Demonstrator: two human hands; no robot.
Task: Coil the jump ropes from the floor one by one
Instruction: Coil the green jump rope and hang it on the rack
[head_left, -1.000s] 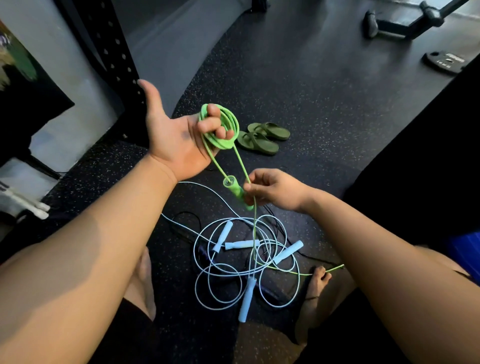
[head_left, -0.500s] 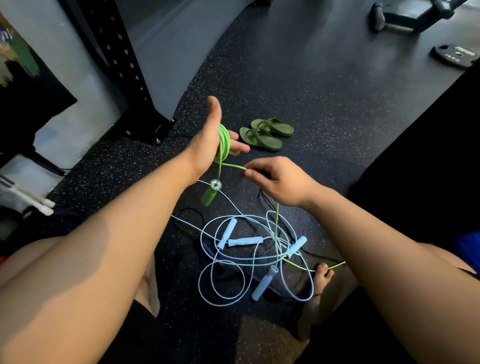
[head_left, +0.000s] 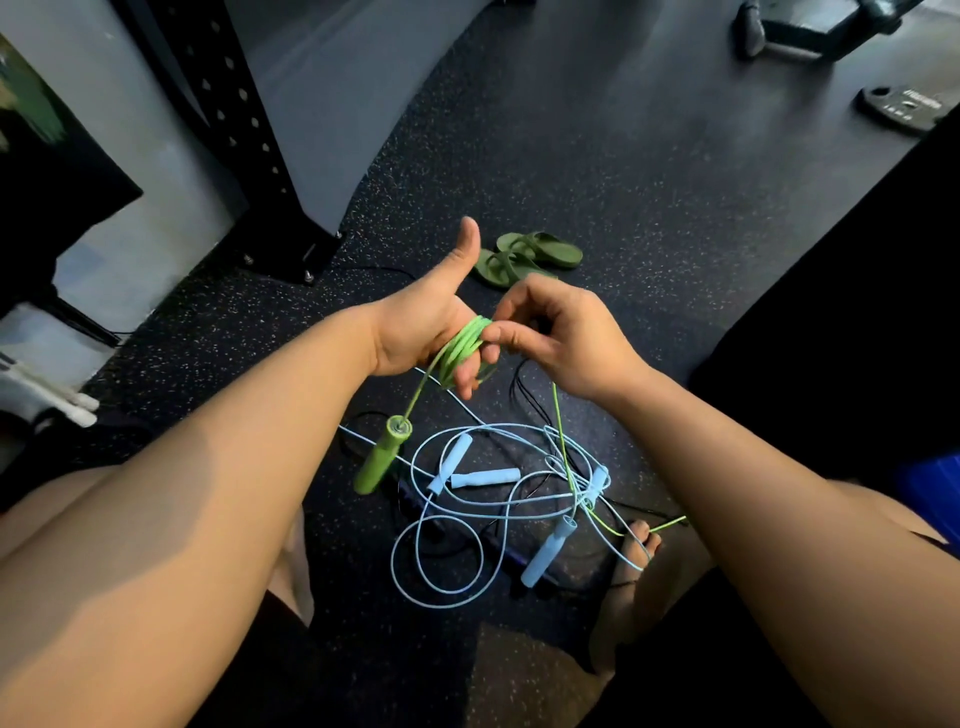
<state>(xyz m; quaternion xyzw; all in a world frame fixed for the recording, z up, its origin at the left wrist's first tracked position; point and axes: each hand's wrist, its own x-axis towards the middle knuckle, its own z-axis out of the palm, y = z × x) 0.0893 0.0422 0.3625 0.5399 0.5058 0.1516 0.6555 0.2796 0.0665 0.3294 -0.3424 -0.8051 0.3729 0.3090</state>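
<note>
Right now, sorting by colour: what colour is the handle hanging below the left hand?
Green: the handle shows in head view.

Floor (head_left: 623, 156): dark rubber matting flecked with pale specks.
Sandals (head_left: 530, 257): a green pair lying side by side on the floor, touching each other.
Rack post (head_left: 234, 119): a black upright with a row of holes, left of centre; its foot plate is bolted to the floor.
Weight plate (head_left: 906, 106): a dark disc lying flat at the upper right.
Equipment frame (head_left: 810, 31): dark bars with a capped foot, top right.
White tips (head_left: 78, 408): two pale rounded ends at the left edge, possibly handles.
Blue object (head_left: 935, 499): cut off at the right edge.
</note>
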